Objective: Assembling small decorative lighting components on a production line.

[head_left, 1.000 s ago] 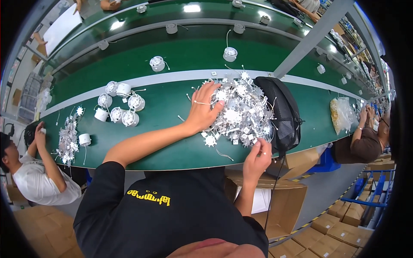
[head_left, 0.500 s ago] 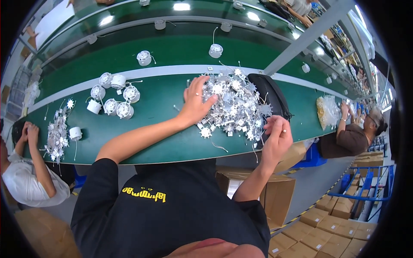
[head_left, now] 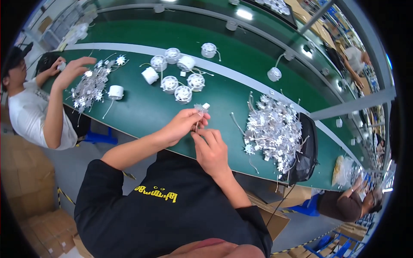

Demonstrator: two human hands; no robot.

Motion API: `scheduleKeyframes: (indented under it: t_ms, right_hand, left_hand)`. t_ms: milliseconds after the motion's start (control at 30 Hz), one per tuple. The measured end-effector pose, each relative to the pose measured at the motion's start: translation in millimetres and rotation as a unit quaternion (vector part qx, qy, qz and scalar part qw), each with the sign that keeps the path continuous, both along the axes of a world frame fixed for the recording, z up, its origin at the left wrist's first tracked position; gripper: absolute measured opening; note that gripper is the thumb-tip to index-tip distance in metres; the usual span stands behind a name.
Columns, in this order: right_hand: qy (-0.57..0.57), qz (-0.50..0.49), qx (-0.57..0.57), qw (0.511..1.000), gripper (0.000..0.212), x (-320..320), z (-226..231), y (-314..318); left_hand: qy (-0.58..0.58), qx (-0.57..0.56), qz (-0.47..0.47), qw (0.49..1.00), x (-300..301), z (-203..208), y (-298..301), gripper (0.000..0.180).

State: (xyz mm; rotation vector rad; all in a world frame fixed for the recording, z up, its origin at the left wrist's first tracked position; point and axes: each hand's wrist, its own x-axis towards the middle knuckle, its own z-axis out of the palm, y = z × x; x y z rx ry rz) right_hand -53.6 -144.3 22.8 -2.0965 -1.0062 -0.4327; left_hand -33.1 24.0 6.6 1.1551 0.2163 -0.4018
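Note:
My left hand (head_left: 186, 124) pinches a small silver star-shaped part with a white block and a wire (head_left: 199, 108), held above the near edge of the green bench (head_left: 223, 101). Just below it, my right hand (head_left: 211, 150) has its fingers closed near the thin wire hanging from the part; its fingertips seem to grip that wire, though they partly hide it. To the right lies a heap of the same star-shaped parts (head_left: 273, 129) with wires trailing out. Beyond my hands stand several white round fan-like housings (head_left: 183, 94) in a loose cluster.
A black bag (head_left: 306, 150) borders the heap's right side. On the left, a co-worker (head_left: 32, 107) reaches over a smaller heap (head_left: 92, 86) beside a white housing (head_left: 115, 92). More housings (head_left: 209, 50) sit on the green belt behind. Another co-worker (head_left: 348, 202) sits far right.
My left hand has left the heap with a star-shaped part and come in front of my chest. My right hand has moved left to meet it. The view has swung leftward.

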Motion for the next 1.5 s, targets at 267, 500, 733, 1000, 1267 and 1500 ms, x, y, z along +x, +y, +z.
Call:
scheduleKeyframes:
  t_ms: [267, 500, 733, 1000, 1267, 1500]
  right_hand:
    - [0.12, -0.022, 0.036, 0.992, 0.037, 4, 0, -9]
    - [0.32, 0.142, 0.079, 0.933, 0.04, 37, 16, -40]
    - [0.515, 0.133, 0.183, 0.827, 0.027, 27, -13, -59]
    - [0.598, 0.088, 0.293, 0.741, 0.012, 26, -22, -73]
    - [0.482, -0.034, 0.273, 0.832, 0.008, 7, -42, -89]
    - [0.328, -0.086, 0.179, 0.923, 0.016, -13, -36, -102]
  left_hand:
    - [-0.067, 0.089, -0.132, 0.985, -6, -11, 40, 0.025]
    - [-0.303, 0.267, -0.304, 0.863, 2, 35, 31, 0.015]
    - [-0.343, 0.321, -0.292, 0.833, 17, 44, 12, 0.011]
    - [-0.391, 0.434, -0.307, 0.752, 25, 52, -11, 0.01]
    - [-0.491, 0.658, -0.149, 0.552, 116, 83, 64, 0.033]
    - [-0.373, 0.713, -0.378, 0.458, 190, 75, 109, 0.047]
